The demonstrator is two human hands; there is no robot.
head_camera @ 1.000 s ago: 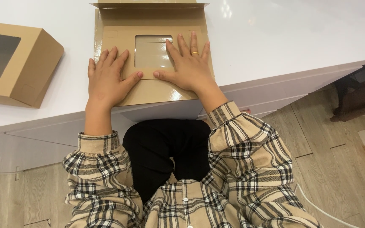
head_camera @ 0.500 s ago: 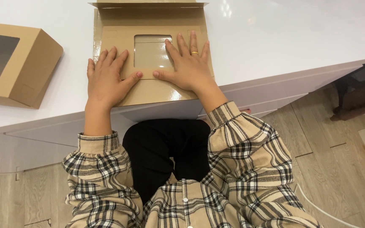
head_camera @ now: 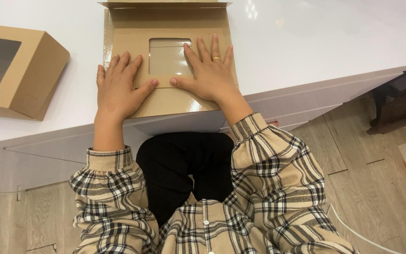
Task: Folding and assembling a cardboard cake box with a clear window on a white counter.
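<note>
Head view: your left hand (head_camera: pixel 118 87) lies flat, fingers spread, on flat brown cardboard box blank (head_camera: pixel 167 101), left of its clear window (head_camera: pixel 167 56). Your right hand (head_camera: pixel 207 70) flat too, fingers spread, gold ring on one finger, covering window's right edge. Thumbs nearly meet below window. Blank's near edge overhangs glossy white table (head_camera: pixel 316 42). Folded window box (head_camera: pixel 15 70) well apart on left. Open table on right.

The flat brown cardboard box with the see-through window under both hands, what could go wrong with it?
The flat brown cardboard box blank sticks out a little past the white table edge, so hard pressing there might bend or tip it. The right hand lies partly on the clear plastic window, which could get smudged or dented. The left hand presses only one side, so the glossy card may slide.
</note>
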